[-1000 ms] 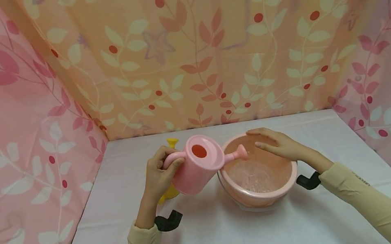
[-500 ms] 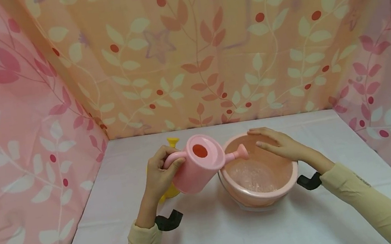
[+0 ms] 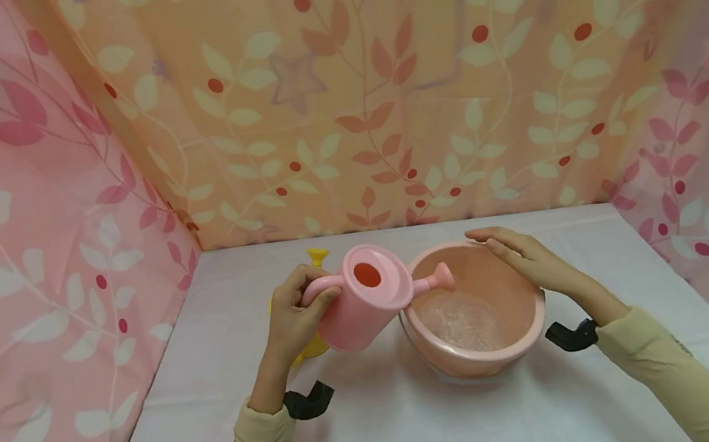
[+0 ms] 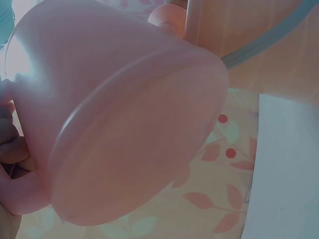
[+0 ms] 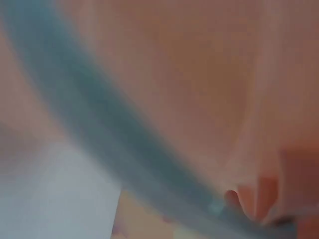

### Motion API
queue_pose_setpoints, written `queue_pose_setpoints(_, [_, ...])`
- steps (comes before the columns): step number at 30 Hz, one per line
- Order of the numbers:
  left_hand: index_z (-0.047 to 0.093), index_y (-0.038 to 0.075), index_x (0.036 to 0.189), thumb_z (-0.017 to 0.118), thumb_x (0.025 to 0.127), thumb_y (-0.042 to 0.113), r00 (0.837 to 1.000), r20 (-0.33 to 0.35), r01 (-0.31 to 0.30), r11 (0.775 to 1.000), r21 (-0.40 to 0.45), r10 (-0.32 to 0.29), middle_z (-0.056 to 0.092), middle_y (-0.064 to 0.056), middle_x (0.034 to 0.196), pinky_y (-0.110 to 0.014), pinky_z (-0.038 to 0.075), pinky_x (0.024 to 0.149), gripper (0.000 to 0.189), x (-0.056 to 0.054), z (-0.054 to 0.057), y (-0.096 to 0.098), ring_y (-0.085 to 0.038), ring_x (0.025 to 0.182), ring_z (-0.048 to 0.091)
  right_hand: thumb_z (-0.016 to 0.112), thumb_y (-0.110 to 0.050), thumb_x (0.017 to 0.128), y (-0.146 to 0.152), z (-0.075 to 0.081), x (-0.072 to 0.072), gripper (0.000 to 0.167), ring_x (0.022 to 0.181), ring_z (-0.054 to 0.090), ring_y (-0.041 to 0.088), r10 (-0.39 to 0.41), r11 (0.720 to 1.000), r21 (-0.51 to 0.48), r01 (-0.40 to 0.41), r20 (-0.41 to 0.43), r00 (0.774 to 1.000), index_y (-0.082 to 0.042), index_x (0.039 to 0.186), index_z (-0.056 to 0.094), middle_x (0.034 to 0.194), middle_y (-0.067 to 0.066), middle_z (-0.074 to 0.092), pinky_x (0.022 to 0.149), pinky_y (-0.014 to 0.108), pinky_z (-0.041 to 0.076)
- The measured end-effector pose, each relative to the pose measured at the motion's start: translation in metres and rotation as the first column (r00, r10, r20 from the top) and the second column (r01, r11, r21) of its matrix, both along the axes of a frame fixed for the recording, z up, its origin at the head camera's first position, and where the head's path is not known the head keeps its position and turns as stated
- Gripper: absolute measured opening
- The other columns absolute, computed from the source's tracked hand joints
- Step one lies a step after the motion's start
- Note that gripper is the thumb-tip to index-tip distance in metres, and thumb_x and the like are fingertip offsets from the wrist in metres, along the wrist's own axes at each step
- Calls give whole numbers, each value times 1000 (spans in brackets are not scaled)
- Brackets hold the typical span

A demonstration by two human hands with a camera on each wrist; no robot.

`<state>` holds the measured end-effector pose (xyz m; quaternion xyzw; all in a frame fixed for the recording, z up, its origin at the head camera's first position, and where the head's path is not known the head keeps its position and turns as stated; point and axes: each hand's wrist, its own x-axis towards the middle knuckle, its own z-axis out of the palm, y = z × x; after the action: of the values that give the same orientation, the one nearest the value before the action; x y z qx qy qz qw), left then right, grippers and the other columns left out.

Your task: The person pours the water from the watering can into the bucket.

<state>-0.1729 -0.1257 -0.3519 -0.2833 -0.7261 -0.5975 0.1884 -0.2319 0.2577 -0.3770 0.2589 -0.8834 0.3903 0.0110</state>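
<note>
My left hand (image 3: 295, 311) grips the loop handle of a pink toy watering can (image 3: 362, 309), tilted so that its spout reaches over the rim of a pink bucket (image 3: 480, 354). The sprinkler head (image 3: 445, 276) hangs above the inside, where clear, rippled water (image 3: 464, 315) lies at the bottom. At the bucket's far right rim rests my right hand (image 3: 530, 257), its fingers fairly straight and its thumb near the edge. The left wrist view shows the can's base (image 4: 144, 134) close up. A grey-blue bail handle (image 5: 114, 134) crosses the bucket's outside in the right wrist view.
A yellow watering can (image 3: 313, 346) stands behind my left hand, mostly hidden by the hand and the pink can. White cloth (image 3: 382, 434) covers the table. Leaf-patterned curtains (image 3: 372, 99) close off the back and both sides.
My right hand has slid rightward along the bucket's rim, and its thumb has moved up toward the fingers. The pink watering can keeps its tilt over the bucket. The head view has shifted slightly.
</note>
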Motion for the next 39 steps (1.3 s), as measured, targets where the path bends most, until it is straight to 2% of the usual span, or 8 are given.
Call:
queue_pose_setpoints(3, [59, -1, 92, 67, 79, -4, 1000, 4, -7, 1000, -2, 7, 62, -11, 83, -22, 51, 68, 16, 1, 1, 0, -11, 73, 55, 36, -21, 102, -6, 1, 3, 34, 123, 47, 16, 7, 998, -62, -6, 2, 1000, -19, 133, 49, 132, 2, 53, 95, 9, 32])
queue_pose_setpoints(9, [59, -1, 92, 67, 78, -5, 1000, 8, -20, 1000, -2, 20, 61, -11, 82, -22, 51, 66, 17, -2, -5, -2, -11, 72, 55, 31, -24, 103, -17, -2, 5, 37, 122, 48, 11, 4, 988, -156, -1, 21, 1000, -13, 131, 52, 130, 5, 55, 96, 8, 32])
queue_pose_setpoints(12, [59, 0, 92, 68, 78, -5, 1000, 3, -20, 1000, 0, 20, 62, -11, 82, -23, 51, 67, 18, -6, -12, -2, -12, 72, 55, 30, -25, 103, -18, -5, 6, 38, 122, 46, 7, -22, 989, -147, 24, 16, 1000, -13, 130, 53, 130, 6, 55, 97, 8, 30])
queue_pose_setpoints(17, [60, 3, 94, 69, 79, 0, 999, -35, -22, 1000, -1, 22, 62, -9, 84, -23, 51, 66, 18, -10, -17, -3, -12, 72, 56, 29, -22, 103, -19, -5, 8, 37, 124, 45, 14, -52, 992, -115, 52, 1, 999, -11, 130, 53, 130, 8, 55, 97, 7, 27])
queue_pose_setpoints(24, [60, 3, 94, 69, 78, 1, 999, -54, -7, 1000, 2, 8, 63, -6, 84, -23, 51, 66, 19, -12, -17, -4, -12, 72, 56, 34, -31, 102, -18, -10, 5, 35, 122, 45, 6, -85, 990, -108, 88, 25, 996, -20, 127, 56, 128, -4, 56, 96, 9, 30])
queue_pose_setpoints(28, [60, 3, 94, 69, 78, 0, 999, -45, -13, 1000, -5, 13, 62, -7, 83, -22, 51, 66, 18, -10, -15, -3, -11, 72, 55, 38, -30, 101, -19, -10, 6, 32, 123, 45, 10, -91, 992, -82, 93, 24, 996, -22, 126, 56, 127, -5, 57, 98, 16, 33])
queue_pose_setpoints(34, [60, 3, 94, 69, 78, -3, 999, -32, -21, 1000, -17, 20, 62, -8, 83, -23, 51, 66, 19, -10, -13, -2, -13, 72, 55, 41, -25, 100, -19, -11, 5, 30, 123, 46, 15, -82, 995, -61, 83, 18, 996, -22, 126, 56, 127, -4, 57, 100, 42, 37])
queue_pose_setpoints(39, [59, 1, 92, 68, 77, -7, 1000, -19, -19, 1000, -23, 19, 61, -10, 81, -22, 51, 66, 19, -10, -11, -1, -12, 72, 55, 42, -22, 100, -18, -12, 4, 31, 124, 46, 21, -67, 996, -56, 67, 12, 998, -18, 128, 55, 129, 2, 56, 99, 48, 37])
